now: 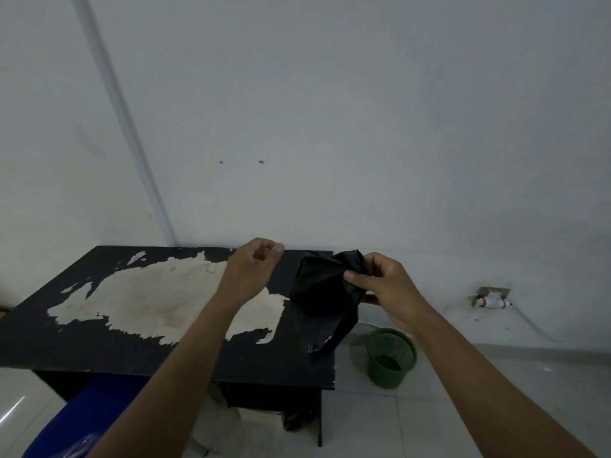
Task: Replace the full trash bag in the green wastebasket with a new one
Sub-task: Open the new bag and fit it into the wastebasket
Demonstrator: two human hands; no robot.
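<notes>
Black plastic bag (pixel 319 287), crumpled, hangs from right hand (pixel 391 292) over the table's (pixel 99 345) right end. Long axis near vertical; bunched top up at the fingers, tail pointing down, its tip at the table edge. Right thumb and fingers pinch the bag's upper folds. Left hand (pixel 251 269) close beside, apart from the bag, fingers curled, nothing in it. Green basket (pixel 386 375) on floor, right of table, mouth up.
</notes>
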